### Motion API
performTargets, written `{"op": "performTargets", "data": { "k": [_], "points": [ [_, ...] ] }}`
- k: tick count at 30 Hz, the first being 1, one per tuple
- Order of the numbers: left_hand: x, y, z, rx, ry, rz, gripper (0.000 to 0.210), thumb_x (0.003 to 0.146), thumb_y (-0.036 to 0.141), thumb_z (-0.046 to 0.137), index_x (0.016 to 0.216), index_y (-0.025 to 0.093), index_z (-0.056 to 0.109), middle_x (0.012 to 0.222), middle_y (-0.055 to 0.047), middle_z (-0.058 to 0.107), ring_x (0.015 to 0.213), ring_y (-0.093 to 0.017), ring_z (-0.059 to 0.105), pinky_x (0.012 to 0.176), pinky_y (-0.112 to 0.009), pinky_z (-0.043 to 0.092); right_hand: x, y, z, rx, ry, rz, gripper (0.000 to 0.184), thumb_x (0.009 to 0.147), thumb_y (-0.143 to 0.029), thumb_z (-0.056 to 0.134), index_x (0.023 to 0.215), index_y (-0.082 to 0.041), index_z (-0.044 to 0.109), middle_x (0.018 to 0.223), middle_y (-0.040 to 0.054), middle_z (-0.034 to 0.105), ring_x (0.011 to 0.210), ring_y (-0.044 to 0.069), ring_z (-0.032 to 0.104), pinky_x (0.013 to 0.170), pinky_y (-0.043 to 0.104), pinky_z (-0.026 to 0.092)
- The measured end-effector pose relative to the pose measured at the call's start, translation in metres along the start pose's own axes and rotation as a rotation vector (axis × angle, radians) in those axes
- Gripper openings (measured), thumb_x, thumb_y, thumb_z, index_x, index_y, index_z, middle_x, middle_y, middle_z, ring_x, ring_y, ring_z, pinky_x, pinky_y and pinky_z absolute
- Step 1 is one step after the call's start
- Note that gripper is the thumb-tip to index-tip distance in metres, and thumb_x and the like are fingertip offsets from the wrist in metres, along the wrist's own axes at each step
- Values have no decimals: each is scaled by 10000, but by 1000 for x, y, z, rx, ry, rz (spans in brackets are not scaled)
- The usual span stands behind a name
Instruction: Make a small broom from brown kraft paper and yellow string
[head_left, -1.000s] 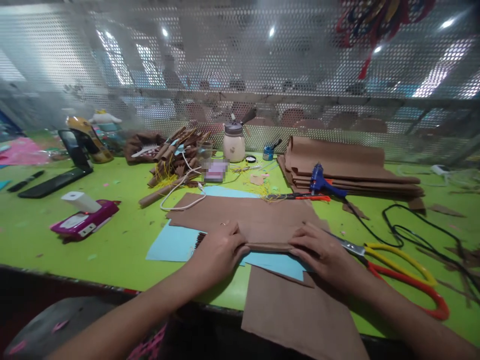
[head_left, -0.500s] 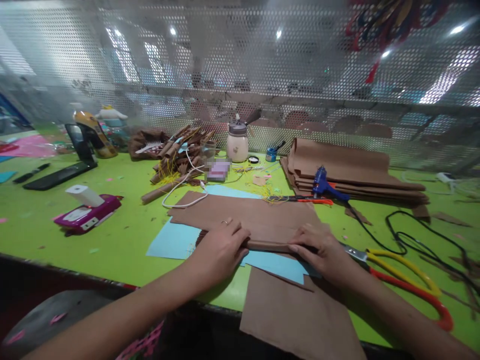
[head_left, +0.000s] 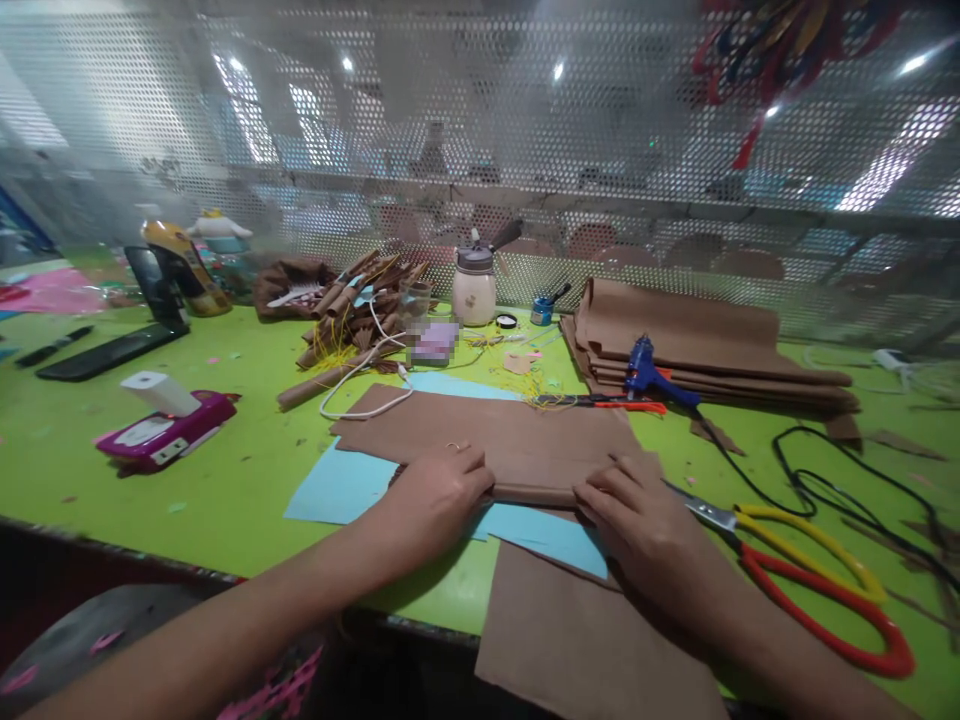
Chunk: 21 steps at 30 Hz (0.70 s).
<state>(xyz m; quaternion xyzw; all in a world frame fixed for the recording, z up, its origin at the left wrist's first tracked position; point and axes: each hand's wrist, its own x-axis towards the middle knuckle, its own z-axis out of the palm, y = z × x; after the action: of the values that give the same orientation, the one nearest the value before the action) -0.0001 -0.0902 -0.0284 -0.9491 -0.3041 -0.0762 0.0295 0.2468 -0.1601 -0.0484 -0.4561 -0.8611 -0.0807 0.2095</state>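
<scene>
A sheet of brown paper (head_left: 480,430) lies across the table in front of me, its near edge folded or rolled into a narrow strip. My left hand (head_left: 442,490) is closed over the left part of that edge, fingertips pressing on it. At the right part, my right hand (head_left: 630,505) pinches the same strip with bent fingers. Light blue paper (head_left: 547,535) shows underneath, with more brown paper (head_left: 585,640) hanging over the table's front edge. Scissors (head_left: 810,570) with yellow and red handles lie beside my right wrist, their blades partly hidden.
A blue glue gun (head_left: 652,375) with a black cord rests by stacked brown paper (head_left: 682,320). Behind the sheet are a phone (head_left: 435,342), a lidded jug (head_left: 475,290) and a pile of brown paper rolls (head_left: 367,300). A purple power strip (head_left: 169,435) stands at left.
Both hands keep their hold on the folded edge. My right hand has shifted slightly, its fingers curling more over the strip. The view has moved a little.
</scene>
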Motion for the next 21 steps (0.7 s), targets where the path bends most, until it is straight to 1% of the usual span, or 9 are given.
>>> {"op": "performTargets", "data": {
  "k": [2, 5, 9, 15, 21],
  "points": [
    [0, 0, 1, 17, -4, -5, 284, 922, 264, 349, 803, 157, 583, 799, -58, 552, 736, -173, 475, 664, -308, 373, -1, -1, 3, -40, -26, -18, 271, 890, -81, 356, 977, -96, 611, 874, 131, 583, 842, 232, 484, 777, 430, 416],
    [0, 0, 3, 48, -8, 0, 253, 920, 238, 347, 860, 166, 583, 825, -58, 543, 749, -184, 457, 675, -322, 372, -2, 0, 7, -83, -41, -8, 275, 902, -87, 341, 980, -80, 605, 874, 138, 585, 863, 240, 491, 780, 436, 416],
    [-1, -1, 5, 32, 6, 2, 233, 916, 204, 352, 923, 163, 581, 865, -67, 529, 787, -192, 441, 708, -334, 370, -1, 1, 10, -106, -62, -4, 275, 905, -78, 331, 993, -80, 592, 877, 135, 587, 875, 240, 502, 782, 434, 415],
    [1, -4, 8, -28, 37, 10, 273, 929, 240, 320, 967, 149, 575, 887, -78, 517, 809, -200, 422, 732, -349, 367, 2, 8, 14, -133, -127, 4, 196, 909, -135, 404, 929, -116, 598, 850, 105, 578, 809, 210, 501, 753, 394, 415],
    [3, -7, 9, -31, 59, 43, 291, 933, 250, 313, 963, 140, 581, 894, -87, 514, 812, -193, 420, 719, -339, 368, 6, 7, 12, -152, -130, -8, 184, 907, -149, 419, 923, -114, 599, 852, 113, 571, 817, 213, 489, 734, 368, 410]
  ]
}}
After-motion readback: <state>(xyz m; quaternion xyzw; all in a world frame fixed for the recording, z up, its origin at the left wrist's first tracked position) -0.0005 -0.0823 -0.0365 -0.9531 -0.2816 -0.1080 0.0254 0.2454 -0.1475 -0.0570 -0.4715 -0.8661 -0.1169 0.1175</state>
